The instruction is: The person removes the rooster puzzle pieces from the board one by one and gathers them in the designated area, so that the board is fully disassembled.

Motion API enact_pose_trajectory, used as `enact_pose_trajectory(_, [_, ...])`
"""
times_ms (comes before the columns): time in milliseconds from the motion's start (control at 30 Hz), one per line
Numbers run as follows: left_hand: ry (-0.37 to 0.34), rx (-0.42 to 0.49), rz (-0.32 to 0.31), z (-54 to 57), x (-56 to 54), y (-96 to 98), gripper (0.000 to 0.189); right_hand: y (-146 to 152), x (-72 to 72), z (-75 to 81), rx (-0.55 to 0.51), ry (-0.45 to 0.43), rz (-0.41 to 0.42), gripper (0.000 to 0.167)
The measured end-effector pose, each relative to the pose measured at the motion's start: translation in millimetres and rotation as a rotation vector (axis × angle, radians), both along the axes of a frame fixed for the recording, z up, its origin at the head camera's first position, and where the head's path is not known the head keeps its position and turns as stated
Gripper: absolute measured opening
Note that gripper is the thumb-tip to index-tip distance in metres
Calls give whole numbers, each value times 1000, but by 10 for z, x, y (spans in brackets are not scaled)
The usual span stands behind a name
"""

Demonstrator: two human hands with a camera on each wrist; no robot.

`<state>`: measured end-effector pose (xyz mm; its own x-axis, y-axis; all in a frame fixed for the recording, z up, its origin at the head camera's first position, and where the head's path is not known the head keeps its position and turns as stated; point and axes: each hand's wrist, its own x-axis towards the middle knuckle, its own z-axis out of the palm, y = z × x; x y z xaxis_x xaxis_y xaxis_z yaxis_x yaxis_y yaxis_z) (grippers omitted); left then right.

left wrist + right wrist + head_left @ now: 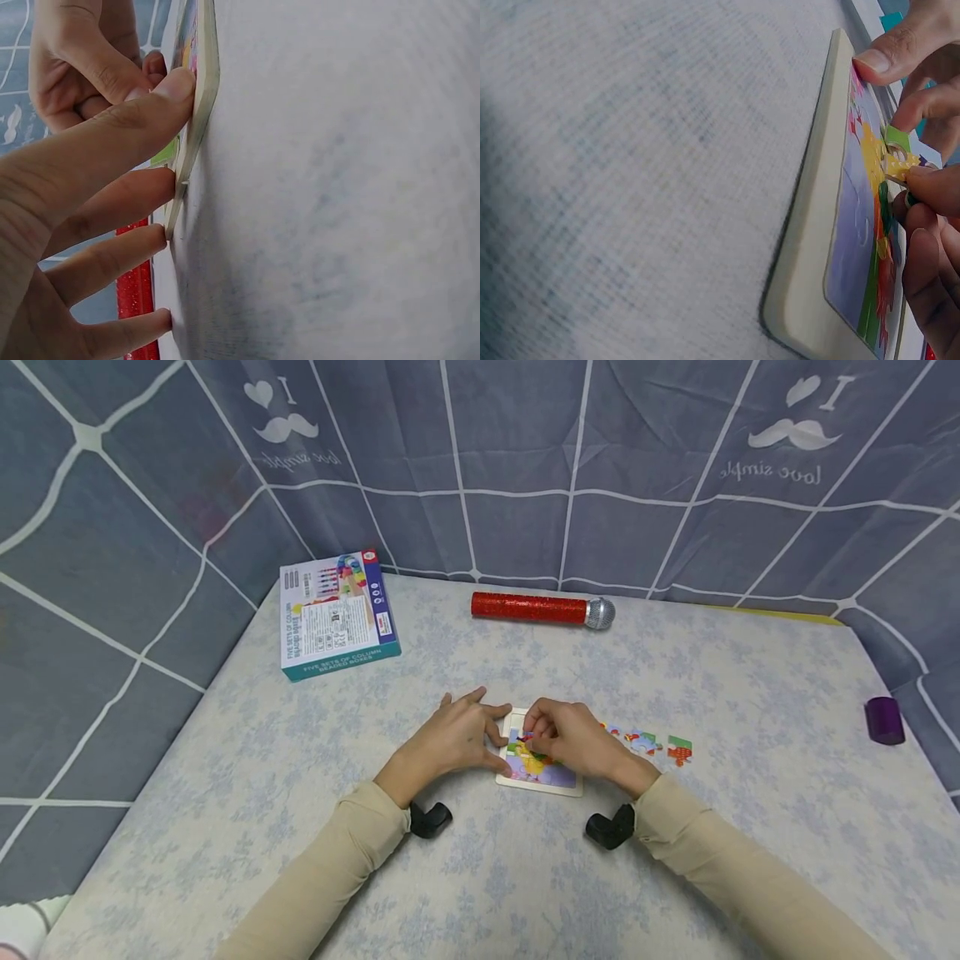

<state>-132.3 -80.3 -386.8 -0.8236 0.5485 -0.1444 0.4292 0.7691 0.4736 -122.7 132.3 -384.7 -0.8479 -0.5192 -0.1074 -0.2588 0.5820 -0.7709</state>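
Observation:
A small jigsaw board (542, 788) with a pale rim and a colourful picture lies flat on the table, partly filled in. My left hand (459, 737) spreads its fingers along the board's left side. Its thumb (169, 94) presses on the rim, and some fingertips touch the edge. From the right, my right hand (576, 739) reaches over the board. Thumb and fingers pinch a jigsaw piece (901, 163), yellow with white dots, tilted close over the picture. Loose jigsaw pieces (679, 749) lie to the right of the board, some hidden by the right hand.
A red glittery microphone (528, 607) lies at the back of the table. To its left is a beaded-toy box (337, 618). A purple cylinder (885, 721) sits by the right edge. Grey checked curtains (517, 452) hang behind and at the sides.

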Motion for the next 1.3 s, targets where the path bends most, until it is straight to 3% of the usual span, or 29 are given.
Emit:
enact_pose_trajectory(433, [-1, -3, -6, 4, 1, 17, 39, 170, 18, -7, -33, -60, -60, 12])
enact_pose_trajectory(900, [-1, 22, 4, -4, 8, 22, 38, 674, 239, -30, -8, -110, -196, 12])
enact_pose_trajectory(1300, [2, 15, 9, -1, 1, 9, 41, 926, 370, -33, 2, -139, -253, 16])
